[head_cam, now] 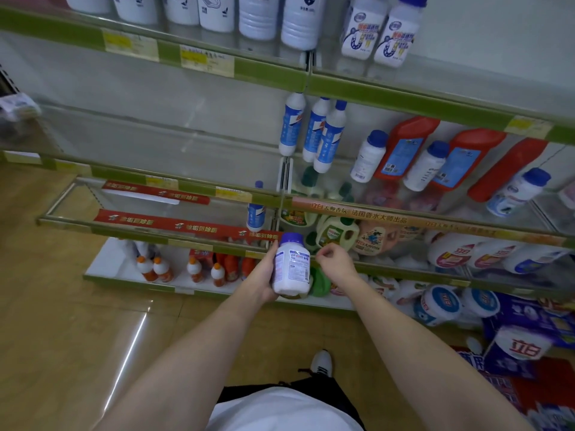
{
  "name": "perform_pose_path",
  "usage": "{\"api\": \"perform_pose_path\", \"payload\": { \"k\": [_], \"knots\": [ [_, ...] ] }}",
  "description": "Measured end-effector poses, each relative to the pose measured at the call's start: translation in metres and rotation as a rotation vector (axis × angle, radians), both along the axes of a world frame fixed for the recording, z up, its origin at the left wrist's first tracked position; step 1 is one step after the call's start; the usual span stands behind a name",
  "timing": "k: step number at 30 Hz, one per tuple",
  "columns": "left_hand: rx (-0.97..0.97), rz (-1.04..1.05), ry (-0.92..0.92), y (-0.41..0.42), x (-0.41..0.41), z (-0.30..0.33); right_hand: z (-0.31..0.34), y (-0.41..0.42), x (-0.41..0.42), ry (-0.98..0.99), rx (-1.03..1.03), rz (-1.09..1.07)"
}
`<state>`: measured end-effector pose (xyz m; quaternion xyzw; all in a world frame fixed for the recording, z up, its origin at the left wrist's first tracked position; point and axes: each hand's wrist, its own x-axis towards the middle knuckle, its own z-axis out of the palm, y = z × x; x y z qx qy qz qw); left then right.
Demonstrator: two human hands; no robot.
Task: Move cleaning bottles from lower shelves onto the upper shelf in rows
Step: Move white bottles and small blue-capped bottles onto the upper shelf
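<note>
The white bottle (292, 265) stands upright in front of the lower shelf (404, 272), gripped from the side by the left hand (264, 275), while the right hand (334, 259) hovers just beside it, fingers loosely curled, holding nothing.

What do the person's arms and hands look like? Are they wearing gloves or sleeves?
No gloves: the left hand and right hand are bare, with no rings or watch showing. Both forearms are bare too, with no sleeves in view. Lower down you can see a white top.
</note>
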<state>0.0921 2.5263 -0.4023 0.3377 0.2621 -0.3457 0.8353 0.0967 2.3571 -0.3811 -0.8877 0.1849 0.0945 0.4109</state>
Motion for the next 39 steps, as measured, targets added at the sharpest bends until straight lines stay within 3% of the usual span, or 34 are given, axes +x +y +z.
{"api": "perform_pose_path", "payload": {
  "k": [5, 13, 22, 39],
  "knots": [
    [-0.021, 0.008, 0.044, 0.000, -0.001, -0.006, 0.001, 0.003, 0.004, 0.000, -0.002, 0.001],
    [-0.065, -0.119, -0.067, -0.004, -0.007, -0.002, -0.003, 0.003, 0.003, 0.021, -0.008, -0.005],
    [-0.097, 0.078, 0.035, -0.005, -0.003, -0.003, -0.001, -0.002, 0.001, 0.012, 0.022, 0.003],
    [-0.083, 0.023, 0.025, -0.007, -0.006, -0.003, 0.003, -0.008, 0.003, 0.021, -0.030, 0.070]
  ]
}}
